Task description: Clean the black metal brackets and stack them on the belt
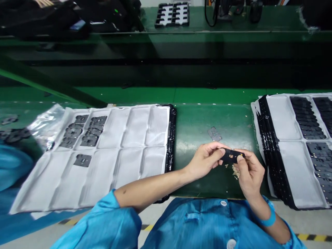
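Both my hands hold one small flat black part point(231, 156) above the green bench. My left hand point(204, 159) pinches its left end. My right hand point(249, 173) grips its right end with thumb and fingers closed. Under the hands lies a small heap of pale scraps point(235, 171). A single grey flat part point(214, 133) rests on the bench just beyond my hands.
A white-lined tray point(145, 152) at the left holds several black parts point(89, 135) in its far-left pockets. A stack of black trays point(272, 155) at the right holds rows of black parts point(307, 117). The green conveyor point(181, 95) runs behind. Another tray point(172, 14) sits far back.
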A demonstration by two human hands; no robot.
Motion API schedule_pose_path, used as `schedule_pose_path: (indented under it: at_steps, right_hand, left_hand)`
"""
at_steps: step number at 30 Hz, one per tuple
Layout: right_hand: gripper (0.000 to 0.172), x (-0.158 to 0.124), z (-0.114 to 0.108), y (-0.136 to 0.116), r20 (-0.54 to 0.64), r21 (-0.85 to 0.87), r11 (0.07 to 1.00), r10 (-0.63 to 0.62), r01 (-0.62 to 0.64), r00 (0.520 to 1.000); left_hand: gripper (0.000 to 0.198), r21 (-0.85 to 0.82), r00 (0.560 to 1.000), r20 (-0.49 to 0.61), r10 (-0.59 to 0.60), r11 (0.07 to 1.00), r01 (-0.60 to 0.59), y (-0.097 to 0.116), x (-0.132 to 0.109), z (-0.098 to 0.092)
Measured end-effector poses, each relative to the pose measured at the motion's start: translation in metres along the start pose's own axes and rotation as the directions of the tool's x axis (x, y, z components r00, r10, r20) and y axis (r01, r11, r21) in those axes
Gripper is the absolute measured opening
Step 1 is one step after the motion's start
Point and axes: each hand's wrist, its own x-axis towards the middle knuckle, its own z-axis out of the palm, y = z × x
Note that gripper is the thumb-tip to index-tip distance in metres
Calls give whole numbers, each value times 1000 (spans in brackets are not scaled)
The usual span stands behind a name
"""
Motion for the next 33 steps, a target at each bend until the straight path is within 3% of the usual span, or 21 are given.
schedule_pose_path:
  at_steps: [14,22,33]
  right_hand:
    - [26,-1,-1,1,58,-7,995,103,-102,993]
    - [23,0,-6,-7,169,16,994,102,-106,980]
    - [29,2,-7,-6,112,-31,995,97,-94,989]
  left_hand:
    - [45,17,999,-24,33,999,-32,-7,1,-1]
    - [41,82,994,-17,109,991,-107,-9,-3,-2]
    - [35,148,982,-13,188,972,-184,-6,-8,1]
